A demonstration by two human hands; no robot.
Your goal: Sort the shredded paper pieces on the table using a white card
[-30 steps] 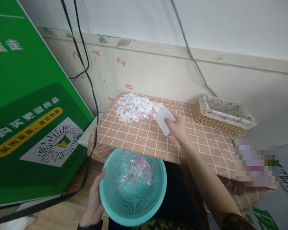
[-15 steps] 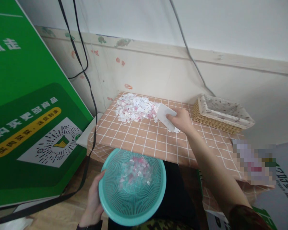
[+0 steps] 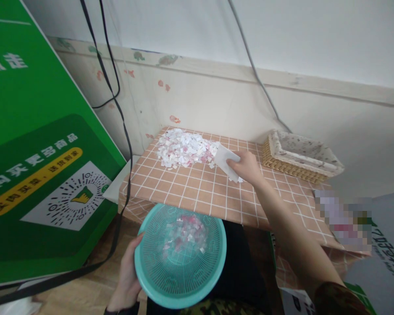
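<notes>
My left hand (image 3: 128,267) grips the left rim of a round turquoise plastic colander (image 3: 144,271), held just below the table's front edge. Inside it lie clear and pinkish scraps (image 3: 186,236). Over the table, my right hand (image 3: 246,166) is closed on a flat whitish card (image 3: 226,159), thumb on top. The card's left edge meets a spread pile of small white and pink paper pieces (image 3: 184,148). A few white bits (image 3: 239,180) show by the card's lower edge. The fingers under the card are hidden.
A brown checked cloth (image 3: 170,188) covers the table. At its right back stands a wicker basket (image 3: 295,168) with a patterned lining. A green sign board (image 3: 52,100) leans at left, with a black strap (image 3: 126,131) hanging before it. The wall (image 3: 203,105) borders the table's back.
Both hands keep nearly the same places, the card still by the pile's right side. The whole view has shifted slightly.
</notes>
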